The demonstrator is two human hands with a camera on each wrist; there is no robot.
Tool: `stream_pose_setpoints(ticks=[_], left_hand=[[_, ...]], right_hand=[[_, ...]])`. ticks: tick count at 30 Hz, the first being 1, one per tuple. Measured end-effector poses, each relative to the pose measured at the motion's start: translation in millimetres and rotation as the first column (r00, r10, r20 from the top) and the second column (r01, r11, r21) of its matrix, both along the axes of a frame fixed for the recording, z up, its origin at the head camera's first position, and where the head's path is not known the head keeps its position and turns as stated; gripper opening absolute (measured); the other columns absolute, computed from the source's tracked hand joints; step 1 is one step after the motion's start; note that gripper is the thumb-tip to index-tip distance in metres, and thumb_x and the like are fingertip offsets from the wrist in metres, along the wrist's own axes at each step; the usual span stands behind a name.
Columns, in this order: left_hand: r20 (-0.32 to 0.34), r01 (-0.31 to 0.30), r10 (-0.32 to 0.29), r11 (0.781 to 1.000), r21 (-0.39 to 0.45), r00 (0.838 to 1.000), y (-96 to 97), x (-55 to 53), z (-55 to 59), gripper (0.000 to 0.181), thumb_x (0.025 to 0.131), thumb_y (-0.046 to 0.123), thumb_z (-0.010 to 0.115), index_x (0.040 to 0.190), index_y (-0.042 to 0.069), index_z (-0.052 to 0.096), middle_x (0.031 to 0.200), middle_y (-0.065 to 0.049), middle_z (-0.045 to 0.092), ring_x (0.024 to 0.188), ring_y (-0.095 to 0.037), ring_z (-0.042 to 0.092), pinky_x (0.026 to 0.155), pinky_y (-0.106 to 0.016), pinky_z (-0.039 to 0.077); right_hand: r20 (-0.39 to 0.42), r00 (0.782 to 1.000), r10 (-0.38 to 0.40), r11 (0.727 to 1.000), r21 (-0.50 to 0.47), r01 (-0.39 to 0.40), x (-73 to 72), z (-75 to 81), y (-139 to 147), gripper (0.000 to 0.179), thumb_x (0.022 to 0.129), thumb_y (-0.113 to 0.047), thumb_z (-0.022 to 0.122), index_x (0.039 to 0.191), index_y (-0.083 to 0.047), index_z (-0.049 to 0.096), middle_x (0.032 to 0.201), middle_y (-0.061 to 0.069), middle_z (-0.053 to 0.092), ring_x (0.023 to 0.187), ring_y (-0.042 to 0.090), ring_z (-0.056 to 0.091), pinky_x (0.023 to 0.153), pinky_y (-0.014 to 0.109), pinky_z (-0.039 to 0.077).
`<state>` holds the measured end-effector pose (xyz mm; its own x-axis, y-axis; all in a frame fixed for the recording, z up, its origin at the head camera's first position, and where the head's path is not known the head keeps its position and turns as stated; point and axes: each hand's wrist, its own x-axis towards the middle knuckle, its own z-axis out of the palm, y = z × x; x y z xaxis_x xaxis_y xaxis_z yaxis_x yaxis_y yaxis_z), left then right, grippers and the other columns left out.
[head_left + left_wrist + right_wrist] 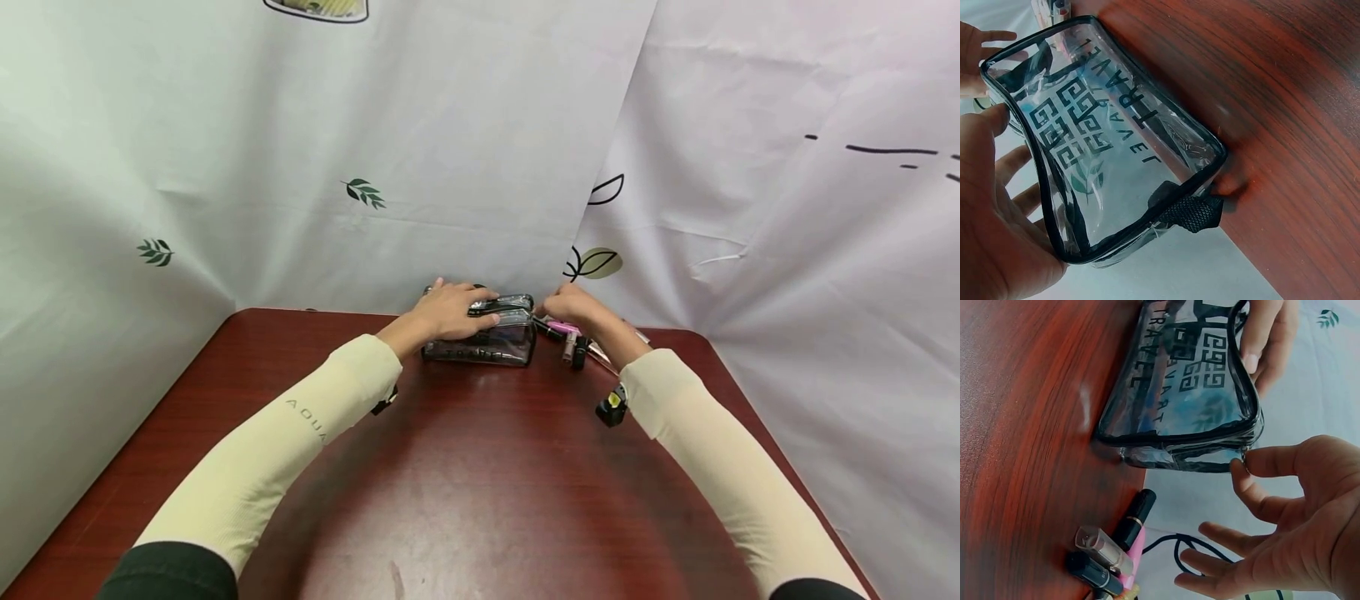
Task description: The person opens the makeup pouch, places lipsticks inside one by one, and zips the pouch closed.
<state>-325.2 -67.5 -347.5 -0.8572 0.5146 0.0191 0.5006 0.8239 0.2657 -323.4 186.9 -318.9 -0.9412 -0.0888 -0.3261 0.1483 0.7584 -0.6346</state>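
Note:
A clear plastic toiletry bag with black piping and dark "TRAVEL" lettering stands near the table's back edge. My left hand holds its top edge, the thumb on the front face and the other fingers behind, as the left wrist view shows. At the bag's right upper corner, my right hand pinches the small zipper pull between thumb and index finger. The remaining fingers of that hand are spread. In the left wrist view, a black fabric loop sticks out from the bag's side.
Right of the bag lie several cosmetics: a black tube, a clear-capped tube, another dark tube and a pink item. A white printed cloth hangs behind the reddish-brown wooden table.

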Motion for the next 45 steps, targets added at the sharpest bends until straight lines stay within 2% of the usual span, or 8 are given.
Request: stream_pose_setpoints(ticks=[9,21,26,29,32,36,39,45], left_hand=[[0.000,-0.009,0.009,1.000,-0.013,1.000,0.2,-0.2,1.2,0.066,0.114,0.063,0.053,0.172,0.033,0.051,0.180,-0.010,0.045,0.169,-0.042,0.040,0.143,-0.066,0.012],[0.019,-0.011,0.012,1.000,-0.016,1.000,-1.6,-0.3,4.1,0.067,0.114,0.064,0.053,0.173,0.032,0.050,0.181,-0.011,0.043,0.170,-0.043,0.037,0.143,-0.065,0.010],[0.011,-0.010,0.010,1.000,-0.011,1.000,-1.9,-0.4,2.3,0.069,0.113,0.066,0.052,0.173,0.032,0.049,0.181,-0.011,0.043,0.170,-0.043,0.037,0.143,-0.065,0.010],[0.008,-0.007,0.007,1.000,-0.010,1.000,-2.1,-0.3,1.4,0.070,0.112,0.067,0.053,0.173,0.032,0.048,0.181,-0.011,0.043,0.171,-0.043,0.036,0.144,-0.064,0.009],[0.014,-0.005,0.005,1.000,-0.010,1.000,-2.1,0.1,1.2,0.072,0.112,0.068,0.053,0.174,0.033,0.047,0.182,-0.011,0.042,0.171,-0.044,0.035,0.144,-0.064,0.008],[0.020,-0.005,0.005,1.000,-0.015,1.000,-1.8,0.2,1.0,0.073,0.111,0.069,0.053,0.175,0.032,0.046,0.182,-0.011,0.041,0.171,-0.043,0.034,0.144,-0.063,0.007],[0.019,-0.015,0.016,1.000,-0.010,1.000,-2.7,0.7,0.9,0.074,0.111,0.068,0.054,0.175,0.032,0.046,0.182,-0.011,0.041,0.172,-0.043,0.034,0.144,-0.063,0.007],[-0.015,-0.011,0.011,1.000,0.029,1.000,-5.1,0.4,-2.0,0.075,0.111,0.067,0.053,0.175,0.028,0.046,0.180,-0.013,0.044,0.170,-0.043,0.036,0.144,-0.062,0.012]], right_hand=[[-0.004,1.000,0.003,0.999,-0.042,-0.004,-5.2,-4.9,-1,0.048,0.113,-0.028,0.058,0.142,0.007,0.073,0.172,0.026,0.050,0.167,0.044,0.039,0.139,0.055,0.032],[0.020,1.000,-0.005,0.995,-0.099,0.007,-4.4,-2.5,4,0.050,0.106,-0.022,0.063,0.143,0.011,0.070,0.169,0.026,0.054,0.166,0.044,0.040,0.139,0.055,0.031],[0.013,0.998,-0.056,0.998,-0.006,0.056,-2.7,-5.2,3,0.056,0.103,-0.019,0.063,0.149,0.012,0.061,0.170,0.028,0.049,0.155,0.041,0.048,0.132,0.051,0.042],[0.006,0.998,-0.059,0.995,0.081,0.059,-6.7,-19.4,4,0.062,0.105,-0.018,0.057,0.159,0.012,0.050,0.173,0.030,0.043,0.147,0.041,0.049,0.120,0.050,0.048],[-0.029,0.999,-0.032,0.989,0.142,0.036,-24.3,-50.3,12,0.047,0.104,-0.017,0.053,0.142,0.010,0.060,0.161,0.031,0.053,0.132,0.043,0.054,0.101,0.046,0.051],[-0.095,0.995,-0.024,0.983,0.178,0.041,-73.8,-105.6,32,0.016,0.097,-0.019,0.061,0.095,-0.003,0.064,0.125,0.020,0.065,0.106,0.037,0.059,0.081,0.043,0.051],[-0.093,0.996,-0.012,0.982,0.187,0.029,-101.2,-129.6,42,0.021,0.098,-0.024,0.066,0.084,-0.009,0.062,0.114,0.017,0.066,0.099,0.034,0.061,0.078,0.043,0.051],[-0.034,0.999,0.007,0.981,0.196,0.000,-111.2,-136.1,44,0.037,0.101,-0.027,0.064,0.069,-0.014,0.054,0.093,0.014,0.058,0.084,0.032,0.058,0.071,0.041,0.049]])
